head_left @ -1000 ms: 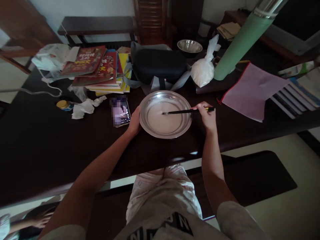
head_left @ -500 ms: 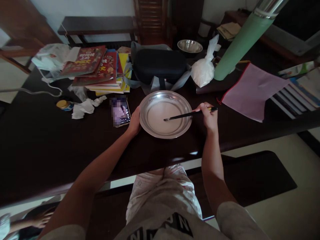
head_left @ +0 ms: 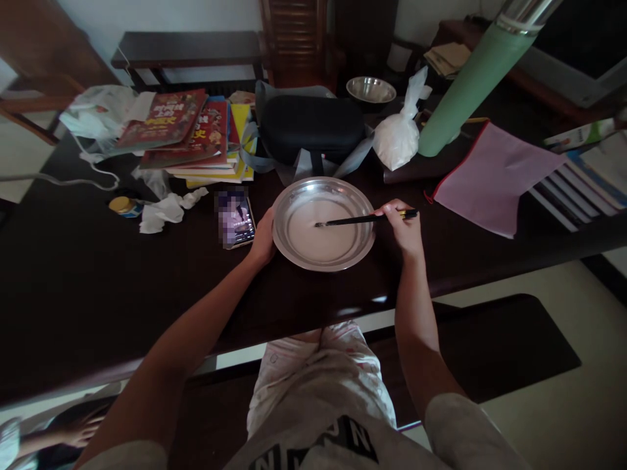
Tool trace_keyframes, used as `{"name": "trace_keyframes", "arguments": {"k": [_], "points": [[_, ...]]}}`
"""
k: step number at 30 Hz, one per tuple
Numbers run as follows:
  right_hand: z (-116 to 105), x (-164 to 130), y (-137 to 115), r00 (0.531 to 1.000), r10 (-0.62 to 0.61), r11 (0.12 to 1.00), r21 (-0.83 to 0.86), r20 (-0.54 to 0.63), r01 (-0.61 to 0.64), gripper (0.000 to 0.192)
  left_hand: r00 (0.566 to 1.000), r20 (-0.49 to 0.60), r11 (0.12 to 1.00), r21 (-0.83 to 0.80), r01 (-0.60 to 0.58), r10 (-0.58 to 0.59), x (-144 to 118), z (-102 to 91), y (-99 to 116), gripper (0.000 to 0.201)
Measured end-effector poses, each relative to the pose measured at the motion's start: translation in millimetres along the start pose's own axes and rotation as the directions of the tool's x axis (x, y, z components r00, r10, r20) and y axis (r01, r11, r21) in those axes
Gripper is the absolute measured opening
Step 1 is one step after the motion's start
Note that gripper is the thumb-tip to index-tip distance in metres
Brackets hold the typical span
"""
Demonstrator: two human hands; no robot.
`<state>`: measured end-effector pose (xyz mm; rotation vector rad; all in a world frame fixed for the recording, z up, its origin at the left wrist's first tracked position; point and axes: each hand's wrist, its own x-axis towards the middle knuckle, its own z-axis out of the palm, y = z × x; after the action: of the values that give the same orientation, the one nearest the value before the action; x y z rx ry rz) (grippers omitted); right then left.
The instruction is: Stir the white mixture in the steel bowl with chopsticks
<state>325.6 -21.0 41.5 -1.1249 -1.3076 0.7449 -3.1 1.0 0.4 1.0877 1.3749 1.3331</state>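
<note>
A round metal basin (head_left: 324, 262) stands on the dark table in front of me, with a pale, milky liquid (head_left: 313, 245) in it. My left hand (head_left: 264, 236) grips the basin's left rim, its fingers partly hidden by the side. In my right hand (head_left: 402, 225), over the right rim, are black chopsticks (head_left: 350, 220) with gold-marked ends, held close together. Their tips dip into the liquid near the middle. Just left of my left hand lies a phone (head_left: 236, 219) with a lit, partly blurred screen.
Behind the basin sit a black case (head_left: 313, 127), a tied bag of white powder (head_left: 396, 143) and a green flask (head_left: 475, 91). Stacked books (head_left: 186, 134) and crumpled tissue (head_left: 164, 212) lie left, a pink pouch (head_left: 490, 179) right. Another person's hand (head_left: 85, 427) shows at lower left.
The chopstick tips have shifted left and a little away from me through the liquid, my right hand moving slightly left with them. My left hand and the basin stay in place.
</note>
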Motion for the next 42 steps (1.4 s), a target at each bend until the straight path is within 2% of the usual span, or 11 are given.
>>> {"name": "trace_keyframes", "arguments": {"k": [3, 9, 14, 19, 24, 29, 35, 39, 42], "points": [[-1.2, 0.1, 1.3, 0.997, 0.012, 1.000, -0.002, -0.072, -0.012, 0.056, 1.000, 0.008, 0.999, -0.042, 0.004, -0.004, 0.4, 2.1, -1.6, 0.031], [0.4, 0.6, -0.1, 1.000, -0.004, 1.000, -0.020, 0.019, 0.005, 0.057, 0.998, 0.038, 0.998, 0.023, -0.053, 0.052, -1.4, 1.9, 1.1, 0.032], [-1.4, 0.2, 0.9, 0.997, 0.006, 1.000, -0.006, -0.079, -0.006, 0.059, 0.995, 0.052, 0.994, 0.070, -0.089, 0.086, -0.5, -0.3, -0.2, 0.028], [0.0, 0.4, 1.1, 1.000, 0.000, 1.000, -0.016, 0.024, 0.000, 0.054, 0.996, 0.057, 0.998, -0.010, -0.066, 0.067, 5.6, -2.2, -10.8, 0.036], [-2.7, 1.2, 1.9, 0.996, -0.001, 1.000, -0.011, -0.088, 0.000, 0.058, 0.992, 0.082, 0.995, 0.017, -0.101, 0.100, 10.7, -6.5, -19.6, 0.043], [-0.4, 0.1, 0.5, 0.999, 0.003, 1.000, -0.006, 0.035, -0.003, 0.054, 0.990, 0.080, 0.991, 0.049, -0.124, 0.120, 13.5, -8.7, -25.8, 0.043], [-2.5, 0.7, 1.0, 0.995, 0.005, 1.000, 0.006, -0.100, -0.005, 0.058, 0.981, 0.093, 0.979, 0.093, -0.180, 0.172, 14.1, -9.4, -25.9, 0.040], [-1.2, 0.1, 0.5, 0.999, 0.018, 1.000, -0.011, 0.030, -0.017, 0.055, 0.986, 0.074, 0.985, 0.078, -0.156, 0.150, 12.2, -8.4, -23.5, 0.039], [-0.5, 0.6, 0.7, 1.000, 0.006, 0.999, -0.035, 0.001, -0.006, 0.056, 0.985, 0.095, 0.985, 0.077, -0.154, 0.147, 11.4, -7.1, -21.7, 0.035]]}}
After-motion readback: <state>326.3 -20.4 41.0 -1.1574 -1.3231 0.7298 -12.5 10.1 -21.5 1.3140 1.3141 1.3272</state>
